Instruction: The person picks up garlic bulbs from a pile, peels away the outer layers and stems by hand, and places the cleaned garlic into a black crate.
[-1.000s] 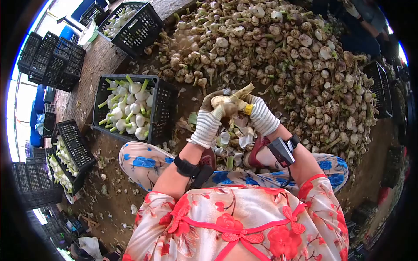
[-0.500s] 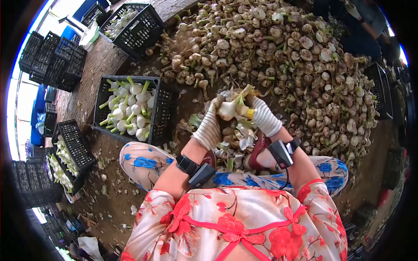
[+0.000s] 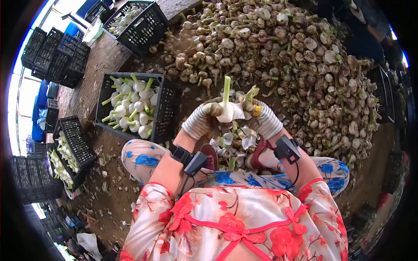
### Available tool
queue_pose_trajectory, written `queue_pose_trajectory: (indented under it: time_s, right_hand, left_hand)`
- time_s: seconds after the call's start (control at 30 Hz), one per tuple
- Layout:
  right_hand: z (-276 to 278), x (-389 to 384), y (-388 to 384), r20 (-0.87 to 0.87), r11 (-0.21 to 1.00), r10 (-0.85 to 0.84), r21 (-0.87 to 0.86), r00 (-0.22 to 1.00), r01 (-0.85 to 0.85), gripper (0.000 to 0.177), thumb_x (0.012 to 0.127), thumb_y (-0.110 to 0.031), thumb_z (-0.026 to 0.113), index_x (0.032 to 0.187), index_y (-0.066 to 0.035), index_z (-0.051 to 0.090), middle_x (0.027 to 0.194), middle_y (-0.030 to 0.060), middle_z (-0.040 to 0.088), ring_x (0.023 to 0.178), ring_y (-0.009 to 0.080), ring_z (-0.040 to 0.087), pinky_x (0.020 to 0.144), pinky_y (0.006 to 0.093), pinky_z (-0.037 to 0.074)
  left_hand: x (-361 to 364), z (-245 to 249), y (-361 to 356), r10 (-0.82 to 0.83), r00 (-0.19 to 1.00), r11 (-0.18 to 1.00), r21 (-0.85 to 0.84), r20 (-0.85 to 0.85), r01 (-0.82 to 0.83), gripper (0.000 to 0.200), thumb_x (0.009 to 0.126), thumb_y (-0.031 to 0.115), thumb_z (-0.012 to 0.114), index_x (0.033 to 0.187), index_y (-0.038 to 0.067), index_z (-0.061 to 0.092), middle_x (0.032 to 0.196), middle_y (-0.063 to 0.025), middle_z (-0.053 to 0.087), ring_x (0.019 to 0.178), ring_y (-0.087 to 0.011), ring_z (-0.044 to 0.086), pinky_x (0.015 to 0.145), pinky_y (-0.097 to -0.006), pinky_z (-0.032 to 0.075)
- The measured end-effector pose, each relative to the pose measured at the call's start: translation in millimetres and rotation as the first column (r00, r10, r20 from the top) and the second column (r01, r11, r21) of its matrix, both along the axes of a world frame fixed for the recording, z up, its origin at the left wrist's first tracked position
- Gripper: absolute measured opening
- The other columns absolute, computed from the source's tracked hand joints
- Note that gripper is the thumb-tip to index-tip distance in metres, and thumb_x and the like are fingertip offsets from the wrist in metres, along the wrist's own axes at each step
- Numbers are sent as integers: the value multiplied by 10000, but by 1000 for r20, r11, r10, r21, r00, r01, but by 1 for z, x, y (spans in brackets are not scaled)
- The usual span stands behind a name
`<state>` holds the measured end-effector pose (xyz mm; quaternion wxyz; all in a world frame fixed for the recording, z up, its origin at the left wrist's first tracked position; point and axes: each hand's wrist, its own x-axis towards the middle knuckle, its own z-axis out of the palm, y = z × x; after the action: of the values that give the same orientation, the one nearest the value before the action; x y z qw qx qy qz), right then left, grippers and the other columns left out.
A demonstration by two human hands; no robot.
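My left hand (image 3: 202, 116), in a striped glove, is closed around a white garlic bulb (image 3: 225, 114) whose pale green stem stands upright. Skin (image 3: 238, 111) stretches from the bulb's right side to my right hand (image 3: 265, 122), also gloved. Those right fingers are closed on the skin and a dry, leafy stalk end (image 3: 251, 93). A yellow band (image 3: 257, 110) shows at a right finger or thumb. Beneath both hands lies a heap of peeled skins (image 3: 235, 135), between my shoes.
A black crate (image 3: 161, 108) of cleaned garlic stands to my left. Uncleaned garlic is piled high (image 3: 278, 52) ahead and to the right. More filled crates, one at the upper left (image 3: 143, 32) and one lower left (image 3: 80, 143), stand farther out. Another person (image 3: 370, 26) is at the upper right.
The bulb has turned so its stem points up, and its surface now shows smooth white. My hands have moved slightly apart, with skin drawn out between them.
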<state>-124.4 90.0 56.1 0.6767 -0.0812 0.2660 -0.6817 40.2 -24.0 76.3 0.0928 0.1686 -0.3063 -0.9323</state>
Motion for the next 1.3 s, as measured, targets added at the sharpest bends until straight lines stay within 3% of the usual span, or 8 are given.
queue_pose_trajectory:
  time_s: [0.5, 0.7, 0.87, 0.93, 0.97, 1.07, 1.2, 1.3]
  right_hand:
    - [-41, -12, -31, -621, 955, 7, 238, 784, 180, 285, 827, -190, 598, 1025, 12, 566, 829, 57, 610, 659, 134, 579, 579, 258, 503]
    - [-62, -16, -13, -920, 885, 301, 368, -252, -286, 305, 758, -255, 578, 883, 21, 605, 799, 126, 635, 666, 212, 607, 606, 321, 476]
    - [19, -66, 26, -262, 972, 142, 218, 954, -85, 271, 774, -142, 550, 994, 17, 563, 914, 132, 602, 791, 247, 600, 633, 338, 497]
    - [-1, -95, 31, 120, 944, 105, -324, 987, -61, 307, 767, -79, 557, 1056, 13, 515, 992, 138, 564, 804, 231, 594, 653, 331, 509]
    - [-9, -109, 38, 263, 999, 6, 50, 965, -20, 324, 757, -93, 594, 1058, -4, 515, 994, 142, 565, 842, 228, 589, 700, 347, 504]
    - [-2, -76, 3, -935, 914, 328, 350, -136, -207, 499, 740, -297, 669, 1126, -39, 486, 940, 125, 583, 875, 204, 577, 717, 328, 488]
    - [6, 0, -20, -753, 976, 162, 219, 638, 11, 580, 736, -343, 687, 1168, -40, 445, 952, 99, 577, 777, 152, 565, 715, 268, 471]
    - [-6, 31, -38, -741, 976, -207, -108, 639, 191, 382, 797, -197, 637, 1116, -48, 487, 918, 55, 572, 751, 107, 546, 572, 249, 488]
  left_hand:
    - [-7, -5, 7, 394, 908, 867, -386, 141, -316, 238, 812, 165, 615, 990, 7, 603, 959, -61, 618, 855, -116, 572, 782, -235, 464]
    - [-5, 8, 6, 364, 931, 931, -14, -21, -364, 472, 787, 408, 595, 1042, 12, 564, 1107, -100, 552, 927, -192, 559, 803, -332, 475]
    - [3, -6, -21, 561, 826, 811, 236, -57, -535, 443, 829, 471, 481, 1000, 70, 554, 946, -75, 570, 889, -206, 543, 819, -400, 462]
    - [8, -14, -33, 581, 814, 782, 267, 11, -562, 418, 815, 475, 508, 918, 75, 576, 876, -68, 603, 807, -211, 579, 704, -371, 502]
    - [5, -12, -33, 577, 817, 787, 265, 2, -557, 418, 815, 475, 508, 918, 75, 576, 876, -68, 603, 807, -211, 579, 704, -371, 502]
    - [0, -18, -28, 522, 852, 785, 375, 29, -493, 387, 808, 435, 547, 934, 72, 593, 897, -75, 625, 787, -201, 600, 707, -349, 518]
    - [-18, -34, -9, 548, 828, 713, 452, 119, -536, 413, 771, 458, 588, 938, 81, 572, 906, -57, 606, 844, -209, 568, 812, -350, 476]
    - [-25, -33, 4, 546, 803, 772, 230, 240, -593, 479, 784, 488, 555, 1025, 75, 544, 959, -64, 585, 917, -229, 534, 912, -352, 407]
